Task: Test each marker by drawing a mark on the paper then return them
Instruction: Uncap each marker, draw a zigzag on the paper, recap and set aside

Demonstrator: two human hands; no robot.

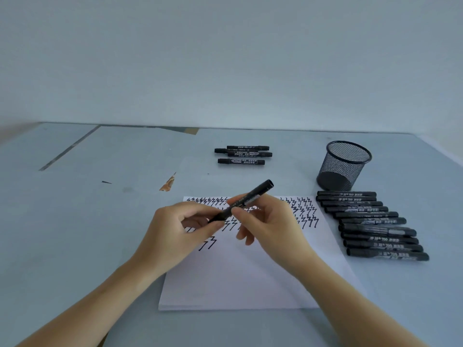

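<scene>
We hold one black marker (244, 201) between both hands, above the upper half of the paper (240, 276), which lies near the middle of the bench (75, 221). Our left hand (180, 229) pinches its lower end between thumb and fingers; our right hand (270, 221) pinches the barrel near the middle, with the upper end pointing up and away toward the far edge. Whether the cap is seated or coming off, we cannot tell.

We judge the marker light, stiff and smooth, so a fingertip pinch on the barrel is enough, with the other hand taking the cap end. It should not be fragile, though the plastic may slip if gripped loosely.

The paper already carries rows of zigzag marks along its far edge. A row of markers (370, 224) lies side by side just off the paper's right edge, three more markers (243, 154) lie toward the far edge, and a mesh cup (344, 165) stands tilted near the far right corner.
</scene>
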